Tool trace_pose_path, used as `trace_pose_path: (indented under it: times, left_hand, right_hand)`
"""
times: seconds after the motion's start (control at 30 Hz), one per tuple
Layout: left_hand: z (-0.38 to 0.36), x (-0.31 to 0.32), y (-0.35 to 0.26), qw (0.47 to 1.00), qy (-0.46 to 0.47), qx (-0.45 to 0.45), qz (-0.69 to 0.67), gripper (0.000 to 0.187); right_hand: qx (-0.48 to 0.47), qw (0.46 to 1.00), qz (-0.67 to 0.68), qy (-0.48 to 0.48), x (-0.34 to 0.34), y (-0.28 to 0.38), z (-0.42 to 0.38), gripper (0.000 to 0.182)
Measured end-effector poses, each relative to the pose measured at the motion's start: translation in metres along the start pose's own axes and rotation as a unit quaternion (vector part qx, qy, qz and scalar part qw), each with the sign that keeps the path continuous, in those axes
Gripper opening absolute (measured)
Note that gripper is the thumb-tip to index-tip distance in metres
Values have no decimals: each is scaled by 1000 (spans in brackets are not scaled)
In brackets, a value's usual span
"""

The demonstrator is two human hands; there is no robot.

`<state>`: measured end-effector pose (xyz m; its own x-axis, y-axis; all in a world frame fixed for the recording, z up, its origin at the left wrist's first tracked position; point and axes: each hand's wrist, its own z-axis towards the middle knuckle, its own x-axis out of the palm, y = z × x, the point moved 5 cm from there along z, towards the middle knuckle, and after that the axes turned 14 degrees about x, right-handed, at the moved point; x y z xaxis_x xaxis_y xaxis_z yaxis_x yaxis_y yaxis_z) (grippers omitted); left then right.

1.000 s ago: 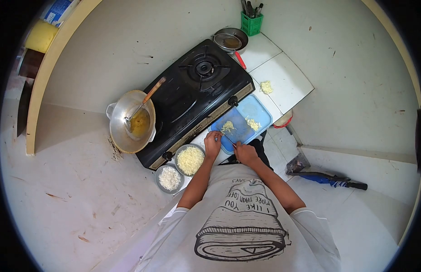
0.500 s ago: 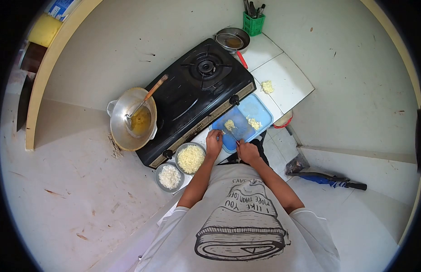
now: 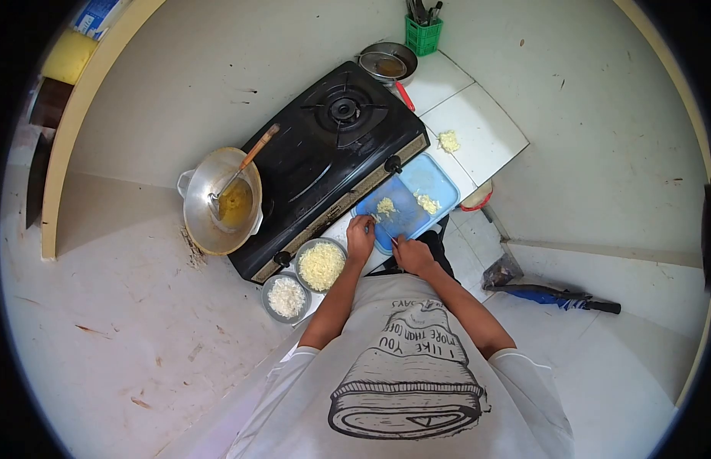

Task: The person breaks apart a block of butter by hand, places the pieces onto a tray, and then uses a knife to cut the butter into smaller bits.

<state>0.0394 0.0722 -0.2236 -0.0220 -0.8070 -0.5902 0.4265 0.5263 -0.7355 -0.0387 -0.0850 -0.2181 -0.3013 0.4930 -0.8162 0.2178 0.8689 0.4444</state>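
Note:
My right hand (image 3: 413, 254) is closed around the handle of a small knife (image 3: 392, 238), its thin blade pointing over the blue board (image 3: 410, 223). At the board's left edge, my left hand (image 3: 361, 239) has its fingers bent together on something small and pale, mostly hidden under the fingertips. Just beyond the fingers lies a little heap of finely chopped pale yellow pieces (image 3: 386, 206). A second chopped heap (image 3: 427, 203) rests on the lighter blue part at the right.
A black gas stove (image 3: 325, 145) borders the board. A wok (image 3: 206, 172) with oil and a turner sits at its left end. Two bowls stand near my left forearm, one of yellowish shreds (image 3: 322, 266), one of white shreds (image 3: 286, 297). Another small pile (image 3: 449, 141) is on the tiles.
My right hand has shifted slightly left, bringing the knife closer to my left hand. The whole view has moved a little. The heaps look the same.

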Motion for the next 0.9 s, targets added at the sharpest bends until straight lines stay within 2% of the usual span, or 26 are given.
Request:
trace_pose_path:
  times: [0.07,0.27,0.67,0.8,0.9]
  left_hand:
    - [1,0,1,1000,-7,9,1,12]
    - [2,-3,0,998,-7,-60,-14,9]
    - [-3,1,5,999,-13,-23,-36,10]
    - [-3,0,0,999,-22,-26,-16,11]
    - [-1,0,-4,999,-12,-31,-10,11]
  right_hand:
    - [-2,1000,-11,0,3,0,5,34]
    - [8,1000,-26,-2,-2,1,1,33]
    - [9,999,-46,-18,4,2,7,30]
    - [19,999,-44,12,-7,-3,-5,30]
    - [25,999,-32,-5,-4,-2,-1,31]
